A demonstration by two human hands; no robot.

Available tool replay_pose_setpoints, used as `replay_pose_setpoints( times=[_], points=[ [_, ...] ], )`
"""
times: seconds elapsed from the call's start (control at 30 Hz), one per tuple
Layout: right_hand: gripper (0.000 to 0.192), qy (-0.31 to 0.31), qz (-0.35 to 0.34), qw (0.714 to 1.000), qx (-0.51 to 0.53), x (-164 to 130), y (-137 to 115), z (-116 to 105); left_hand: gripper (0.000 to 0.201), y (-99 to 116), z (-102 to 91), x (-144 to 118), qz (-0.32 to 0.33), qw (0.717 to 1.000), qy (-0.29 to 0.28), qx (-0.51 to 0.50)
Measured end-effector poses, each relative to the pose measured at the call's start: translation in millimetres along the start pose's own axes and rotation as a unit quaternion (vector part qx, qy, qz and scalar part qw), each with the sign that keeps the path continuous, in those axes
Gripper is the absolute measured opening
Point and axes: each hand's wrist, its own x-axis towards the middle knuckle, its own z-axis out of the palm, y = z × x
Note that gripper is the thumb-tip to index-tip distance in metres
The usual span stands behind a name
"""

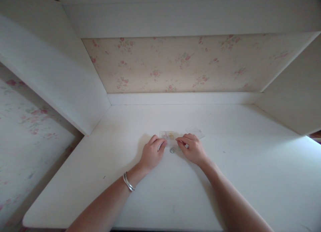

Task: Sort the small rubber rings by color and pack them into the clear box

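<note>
A small clear plastic bag [167, 135] with yellowish and pinkish little items in it is just above the white desk top. My left hand [152, 152] is closed, its thumb and fingertips pinching the bag's lower left edge. My right hand [192, 149] is closed too, its fingertips pinched at the bag's right side; exactly what lies between them is too small to see well. Just below the bag, between the hands, thin green rings [172, 150] lie on the desk. Behind my right hand lies another clear plastic bag [197, 133], partly hidden by the fingers.
The white desk [160, 198] has a raised back strip [185, 98] and side panels, the left panel [62, 68] standing close to the desk's left edge. Overhead runs a white shelf [175, 17]. A small dark sliver [104, 177] lies left of my left arm.
</note>
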Motion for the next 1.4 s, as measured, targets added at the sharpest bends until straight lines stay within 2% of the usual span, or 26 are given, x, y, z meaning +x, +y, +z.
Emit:
replay_pose_setpoints(
  times=[0.1, 0.3, 0.5, 0.77, 0.9, 1.0, 1.1, 1.23, 1.33, 1.4],
  points=[
    [0.019, -0.052, -0.036, 0.998, -0.005, -1, -5, -4, 0.024, -9, 0.8, 4, -0.008, 1.000, 0.006, -0.002],
    [0.028, -0.144, -0.062, 0.988, -0.018, -2, -14, -9, 0.023, -15, 5.1, 6, -0.007, 0.999, -0.035, 0.000],
    [0.017, -0.165, -0.064, 0.983, -0.044, -2, -18, -12, 0.026, -16, 2.3, 9, -0.037, 0.998, 0.020, -0.052],
    [0.016, -0.148, -0.085, 0.984, -0.057, -3, -23, -10, 0.026, -11, -0.3, 8, -0.038, 0.997, 0.042, -0.048],
    [0.018, -0.079, -0.065, 0.995, -0.007, -3, -23, -3, 0.026, -4, -3.2, 4, -0.025, 0.998, 0.039, -0.031],
    [0.020, -0.008, -0.023, 0.999, 0.029, -2, -23, 3, 0.026, 2, -4.4, 0, 0.004, 1.000, 0.007, 0.000],
    [0.019, 0.027, 0.002, 0.999, 0.037, 1, -24, 10, 0.025, 7, -2.8, -5, 0.037, 0.997, -0.048, 0.048],
    [0.017, 0.015, 0.006, 1.000, 0.009, 4, -27, 16, 0.025, 10, 0.0, -9, 0.070, 0.987, -0.113, 0.087],
    [0.017, -0.009, -0.005, 1.000, -0.017, 6, -28, 20, 0.026, 11, -0.5, -8, 0.072, 0.981, -0.139, 0.111],
    [0.018, -0.003, -0.008, 1.000, -0.020, 8, -27, 20, 0.026, 11, -1.5, -8, 0.068, 0.978, -0.151, 0.125]
  ],
)
